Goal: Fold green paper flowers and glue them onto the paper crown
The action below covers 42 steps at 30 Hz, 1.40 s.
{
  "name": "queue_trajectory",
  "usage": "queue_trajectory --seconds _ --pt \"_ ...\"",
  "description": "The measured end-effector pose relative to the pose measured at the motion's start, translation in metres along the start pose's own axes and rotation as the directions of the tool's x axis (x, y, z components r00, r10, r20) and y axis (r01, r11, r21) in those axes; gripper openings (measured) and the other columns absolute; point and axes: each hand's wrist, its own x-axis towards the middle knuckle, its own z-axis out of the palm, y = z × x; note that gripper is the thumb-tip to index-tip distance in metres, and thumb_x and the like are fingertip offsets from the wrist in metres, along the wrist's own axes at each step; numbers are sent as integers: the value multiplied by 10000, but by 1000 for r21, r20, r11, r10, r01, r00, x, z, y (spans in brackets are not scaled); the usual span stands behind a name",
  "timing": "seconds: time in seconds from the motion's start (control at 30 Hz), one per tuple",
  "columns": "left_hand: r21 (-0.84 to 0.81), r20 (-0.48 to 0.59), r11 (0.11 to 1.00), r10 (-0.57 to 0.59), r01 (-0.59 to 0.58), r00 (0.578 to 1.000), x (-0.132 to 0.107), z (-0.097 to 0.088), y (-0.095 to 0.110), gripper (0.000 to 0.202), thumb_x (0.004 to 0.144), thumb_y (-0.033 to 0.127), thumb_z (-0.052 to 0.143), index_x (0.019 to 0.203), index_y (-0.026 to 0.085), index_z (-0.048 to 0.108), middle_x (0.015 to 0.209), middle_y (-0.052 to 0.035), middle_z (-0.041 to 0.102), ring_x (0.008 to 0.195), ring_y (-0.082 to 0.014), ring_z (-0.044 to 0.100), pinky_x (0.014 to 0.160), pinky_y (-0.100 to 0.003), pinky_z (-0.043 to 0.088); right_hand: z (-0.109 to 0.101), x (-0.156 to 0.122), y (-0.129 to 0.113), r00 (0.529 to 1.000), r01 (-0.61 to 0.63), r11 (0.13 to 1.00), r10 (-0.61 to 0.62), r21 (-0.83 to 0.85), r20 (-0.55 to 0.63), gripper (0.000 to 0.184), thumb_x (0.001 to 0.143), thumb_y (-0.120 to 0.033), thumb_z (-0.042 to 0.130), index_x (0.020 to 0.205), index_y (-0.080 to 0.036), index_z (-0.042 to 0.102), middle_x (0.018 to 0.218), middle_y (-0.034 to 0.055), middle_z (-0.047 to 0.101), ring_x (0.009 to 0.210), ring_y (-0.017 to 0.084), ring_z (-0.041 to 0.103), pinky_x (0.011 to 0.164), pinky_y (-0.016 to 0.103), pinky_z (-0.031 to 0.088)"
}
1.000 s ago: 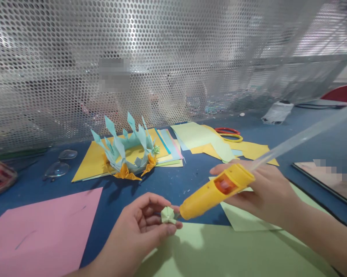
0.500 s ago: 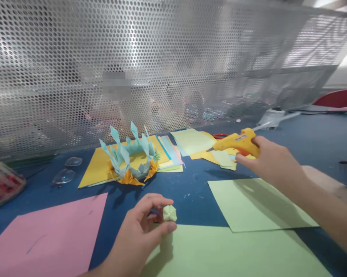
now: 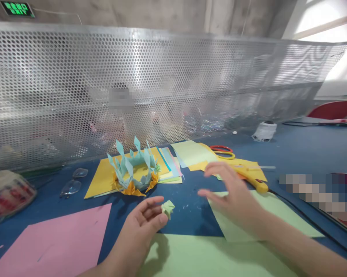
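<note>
Between the thumb and fingers of my left hand (image 3: 138, 229) is a small pale green folded-paper piece (image 3: 168, 208), held above the table. My right hand (image 3: 232, 194) is in the air to its right, thumb and fingers apart, with nothing in it. Just beyond that hand a yellow hot glue gun (image 3: 252, 177) lies on its side, partly hidden by the fingers, a clear glue stick poking out of its back. A light blue paper crown (image 3: 128, 169) with tall points and orange folded pieces round its base sits farther back on the left.
Green sheets (image 3: 219, 256) and a pink sheet (image 3: 66, 234) lie in front. Behind are a yellow sheet (image 3: 99, 177), red and yellow scissors handles (image 3: 223, 152), glasses (image 3: 71, 187) and a white roll (image 3: 265, 131). A black cord (image 3: 306, 211) runs right; a perforated metal screen (image 3: 167, 84) borders the back.
My right hand has let go of the glue gun, which now lies on the table, and has moved left toward my left hand. The folded piece has turned in my left fingers.
</note>
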Motion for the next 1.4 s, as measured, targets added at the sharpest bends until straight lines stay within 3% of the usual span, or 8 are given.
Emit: queue_trajectory --seconds 0.1,0.23,0.53,0.73,0.87,1.0,1.23,1.4 --pt "-57 41 998 -24 27 999 -3 5 2 552 550 353 910 982 200 603 755 3 696 684 -119 628 675 -227 463 15 -7 -42 982 190 960 -190 204 -24 361 869 -544 560 1042 -232 504 1002 68 615 934 173 642 801 295 558" --pt "-75 110 994 -65 73 992 -10 10 0 545 534 363 918 843 209 496 683 31 679 590 -105 600 606 -223 444 25 -18 -64 963 268 895 -254 356 -85 130 916 -283 557 1024 -217 526 931 59 635 852 140 653 762 226 566" --pt "88 150 996 -47 34 988 -11 19 4 614 529 486 887 765 216 389 596 88 559 565 -66 535 587 -181 395 21 -19 -67 971 236 851 -187 470 -148 182 831 -101 599 970 -216 579 881 46 629 799 129 651 728 195 564" --pt "444 138 876 139 -187 981 -11 8 38 446 716 560 726 877 181 553 796 -86 682 675 -220 643 637 -353 507 20 -16 -69 985 148 844 -77 516 -157 269 739 -19 555 903 -231 576 875 45 627 803 151 654 699 243 578" --pt "651 50 592 592 -476 804 -1 -15 79 351 687 301 806 928 255 555 1208 -61 564 1259 -279 436 1100 -374 277 21 -18 -67 994 76 826 -22 558 -103 261 704 -25 580 871 -225 575 905 46 620 823 149 651 720 252 567" --pt "746 27 409 770 -525 637 23 -41 97 613 653 325 797 1118 262 402 1403 -99 378 1315 -286 385 1119 -402 277 20 -20 -65 999 18 797 7 604 -39 262 699 -24 586 873 -219 577 937 47 615 858 146 643 748 252 550" --pt "851 156 376 487 -368 859 43 -54 104 510 684 334 769 1115 210 526 823 -27 713 944 -284 676 871 -378 479 21 -22 -64 998 -59 757 45 651 38 253 702 -28 586 863 -223 580 939 44 604 883 162 633 766 285 541" --pt "893 211 312 346 -325 914 36 -31 115 191 697 288 742 864 212 688 645 0 684 653 -228 656 619 -277 488 19 -20 -62 995 -99 747 78 657 61 231 708 -40 594 851 -221 578 931 44 604 872 170 630 761 309 544"
